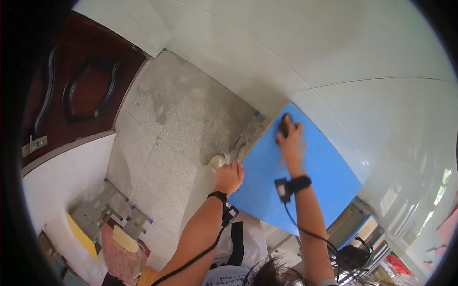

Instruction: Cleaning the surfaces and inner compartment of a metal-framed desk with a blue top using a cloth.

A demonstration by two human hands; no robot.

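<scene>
A blue desktop [264, 178] with a pale wooden edge lies before me, one corner close to the wall. My right hand [292, 139] holds a dark, rounded object [284, 126], perhaps a brush or an eraser, against the desktop near its far corner. Motion blurs this hand, and the fingers partly hide what it holds. At the desk's left edge my left hand [229, 176] is closed over the rim, its fingers curled and their tips hidden. Each wrist wears a black strap with a small cabled box.
Glossy white wall panels [357, 118] border the desk's far and right sides. To the left stand a dark red door [89, 85] and a yellow-edged chair or desk [84, 232]. Grey floor [171, 143] lies between. A black bag [354, 256] hangs at lower right, beside other desks.
</scene>
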